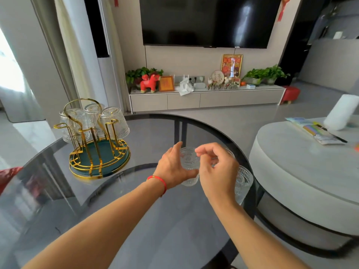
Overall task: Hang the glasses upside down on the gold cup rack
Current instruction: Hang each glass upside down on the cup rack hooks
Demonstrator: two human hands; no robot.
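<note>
The cup rack (97,140) is standing at the bench's (136,220) far left, glasses (114,121) hanging on it. Another glass (189,162) is sitting between both hands, one more glass (243,181) lying right.

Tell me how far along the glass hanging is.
Done: about four glasses hang upside down on the gold rack. In hand: the left hand holds a glass while the right hand hovers beside it. Left: another glass stands by the table edge, and at least one front peg looks free.

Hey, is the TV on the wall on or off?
Off: the TV screen is black, showing only glare reflections.
</note>
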